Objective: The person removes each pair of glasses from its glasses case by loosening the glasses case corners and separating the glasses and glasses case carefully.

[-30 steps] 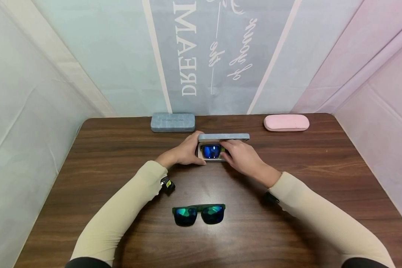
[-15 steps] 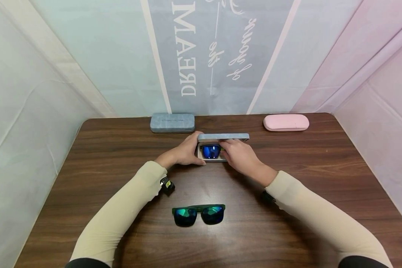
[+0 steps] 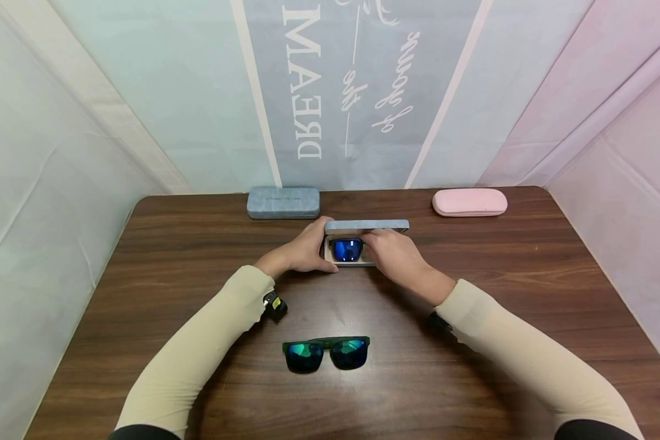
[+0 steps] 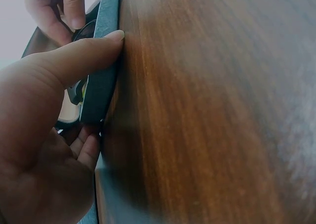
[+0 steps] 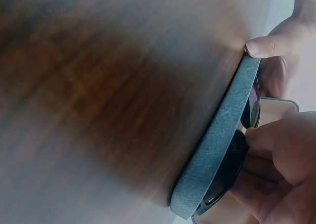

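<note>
A grey-blue eyeglass case (image 3: 365, 227) stands open on the table, its lid raised at the back. Inside lies a pair of sunglasses (image 3: 346, 249) with blue mirrored lenses. My left hand (image 3: 308, 247) grips the case's left end; in the left wrist view its thumb (image 4: 94, 53) lies over the front wall. My right hand (image 3: 398, 253) reaches in under the lid and pinches the sunglasses near the middle of the frame, covering their right part in the head view. Both dark lenses show behind the front wall (image 5: 222, 115) in the right wrist view.
Nearer me, green-framed sunglasses (image 3: 305, 357) with green-blue lenses lie on the wooden table (image 3: 209, 244). A closed grey-blue eyeglass case (image 3: 283, 203) stands at the back edge, left of centre. Farther right is a closed pink case (image 3: 470, 202). A printed cloth (image 3: 341, 171) hangs behind.
My right hand has shifted very slightly left over the sunglasses in the case. The left hand and the case stay where they were.
</note>
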A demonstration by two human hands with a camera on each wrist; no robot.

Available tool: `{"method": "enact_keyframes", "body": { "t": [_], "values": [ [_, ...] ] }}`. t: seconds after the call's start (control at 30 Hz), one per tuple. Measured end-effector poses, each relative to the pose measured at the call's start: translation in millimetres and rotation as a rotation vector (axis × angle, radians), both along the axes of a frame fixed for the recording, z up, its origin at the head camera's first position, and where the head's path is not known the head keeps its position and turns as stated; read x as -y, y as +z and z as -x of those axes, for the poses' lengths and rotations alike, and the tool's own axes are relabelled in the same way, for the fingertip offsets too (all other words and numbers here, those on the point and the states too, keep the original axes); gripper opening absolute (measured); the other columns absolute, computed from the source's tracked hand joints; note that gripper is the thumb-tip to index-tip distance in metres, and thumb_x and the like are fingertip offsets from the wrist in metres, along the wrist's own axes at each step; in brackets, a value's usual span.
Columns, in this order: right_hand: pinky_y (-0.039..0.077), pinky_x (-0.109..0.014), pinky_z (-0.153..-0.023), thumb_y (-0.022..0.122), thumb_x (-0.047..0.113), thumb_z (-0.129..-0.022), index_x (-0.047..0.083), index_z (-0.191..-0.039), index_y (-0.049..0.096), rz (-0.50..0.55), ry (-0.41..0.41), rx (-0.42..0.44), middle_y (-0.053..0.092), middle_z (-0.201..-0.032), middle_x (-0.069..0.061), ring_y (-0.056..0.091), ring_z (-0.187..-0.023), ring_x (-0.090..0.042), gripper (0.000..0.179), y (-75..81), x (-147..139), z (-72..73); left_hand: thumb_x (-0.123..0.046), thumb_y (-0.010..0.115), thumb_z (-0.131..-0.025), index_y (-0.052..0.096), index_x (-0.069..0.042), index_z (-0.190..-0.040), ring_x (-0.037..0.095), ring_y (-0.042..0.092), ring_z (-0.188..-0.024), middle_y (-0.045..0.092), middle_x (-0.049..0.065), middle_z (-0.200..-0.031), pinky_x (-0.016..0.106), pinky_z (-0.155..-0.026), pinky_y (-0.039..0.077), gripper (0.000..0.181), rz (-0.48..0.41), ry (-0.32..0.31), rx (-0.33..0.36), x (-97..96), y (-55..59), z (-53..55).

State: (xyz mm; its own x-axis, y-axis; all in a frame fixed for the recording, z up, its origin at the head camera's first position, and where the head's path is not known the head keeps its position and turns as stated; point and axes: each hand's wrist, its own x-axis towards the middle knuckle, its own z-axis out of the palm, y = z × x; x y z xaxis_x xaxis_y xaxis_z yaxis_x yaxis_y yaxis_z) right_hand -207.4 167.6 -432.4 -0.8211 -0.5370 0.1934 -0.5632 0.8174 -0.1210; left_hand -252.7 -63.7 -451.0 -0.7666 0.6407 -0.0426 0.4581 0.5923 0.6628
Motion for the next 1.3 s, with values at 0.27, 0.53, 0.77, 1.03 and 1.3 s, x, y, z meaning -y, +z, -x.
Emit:
{"method": "enact_keyframes", "body": {
  "t": [0.27, 0.53, 0.77, 1.03, 1.3],
  "values": [
    [0.058, -0.045, -0.07, 0.067, 0.007, -0.097, 0.007, -0.107, 0.073, 0.022, -0.005, -0.041, 0.073, -0.095, -0.008, 0.07, -0.086, -0.027, 0.011, -0.7, -0.2, -2.4, -0.019, 0.092, -0.075, 0.031, 0.001, -0.145, 0.034, 0.039, -0.135, 0.044, 0.018, -0.143, 0.045, -0.115, 0.03, 0.095, -0.011, -0.004, -0.007, -0.3, -1.0, 0.2],
    [0.057, -0.045, -0.068, 0.069, 0.008, -0.096, 0.007, -0.104, 0.072, 0.035, -0.008, -0.032, 0.073, -0.09, -0.007, 0.071, -0.083, -0.025, 0.009, 0.6, 0.4, -3.6, -0.02, 0.092, -0.076, 0.03, 0.0, -0.146, 0.034, 0.037, -0.136, 0.043, 0.018, -0.144, 0.046, -0.115, 0.03, 0.096, -0.002, -0.002, 0.009, 0.1, 0.0, 0.0],
    [0.057, -0.044, -0.064, 0.069, 0.008, -0.097, 0.007, -0.1, 0.071, 0.031, -0.007, -0.038, 0.072, -0.086, -0.006, 0.07, -0.077, -0.023, 0.004, 2.4, 0.8, -4.1, -0.02, 0.091, -0.077, 0.029, -0.001, -0.147, 0.034, 0.036, -0.137, 0.042, 0.017, -0.144, 0.046, -0.115, 0.03, 0.095, 0.004, 0.004, 0.021, 0.4, -1.2, 0.3],
    [0.057, -0.043, -0.063, 0.068, 0.008, -0.097, 0.007, -0.098, 0.071, 0.019, -0.005, -0.041, 0.072, -0.084, -0.006, 0.07, -0.076, -0.024, 0.003, 3.6, 1.8, -3.8, -0.02, 0.091, -0.077, 0.028, -0.001, -0.147, 0.034, 0.037, -0.136, 0.043, 0.018, -0.143, 0.046, -0.115, 0.031, 0.096, 0.008, 0.003, 0.022, 0.1, 0.0, -1.2],
    [0.057, -0.043, -0.062, 0.069, 0.01, -0.097, 0.007, -0.096, 0.071, 0.002, -0.007, -0.048, 0.071, -0.082, -0.005, 0.069, -0.075, -0.023, 0.003, 3.7, 2.1, -2.3, -0.019, 0.091, -0.077, 0.028, -0.001, -0.147, 0.034, 0.036, -0.136, 0.044, 0.017, -0.143, 0.046, -0.115, 0.03, 0.096, 0.005, 0.007, 0.031, 0.4, 2.1, -1.6]
  ]
}}
